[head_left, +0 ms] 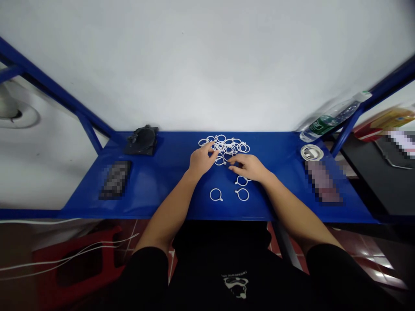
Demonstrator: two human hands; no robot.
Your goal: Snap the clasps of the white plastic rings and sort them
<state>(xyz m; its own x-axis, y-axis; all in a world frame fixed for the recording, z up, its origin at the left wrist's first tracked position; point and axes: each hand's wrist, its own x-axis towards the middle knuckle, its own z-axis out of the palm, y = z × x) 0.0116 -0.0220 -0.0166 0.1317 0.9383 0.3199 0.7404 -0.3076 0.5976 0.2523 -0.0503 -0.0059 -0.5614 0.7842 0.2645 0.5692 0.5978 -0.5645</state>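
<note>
A pile of several white plastic rings [229, 146] lies at the back middle of the blue table [168, 181]. My left hand [201, 159] rests at the pile's left edge, its fingertips pinched on a ring there. My right hand [249, 166] lies palm down just right of it, fingers curled toward the pile's front edge; what they hold is hidden. Three separate white rings lie nearer me: one [216, 195] on the left, one [242, 195] on the right, and one [241, 181] partly under my right hand.
A dark crumpled cloth [142, 140] sits at the back left, a blurred flat object [115, 179] in front of it. At the right are a plastic water bottle [330, 116], a round metal lid [311, 152] and another blurred object [322, 181]. A red stool [78, 263] stands below left.
</note>
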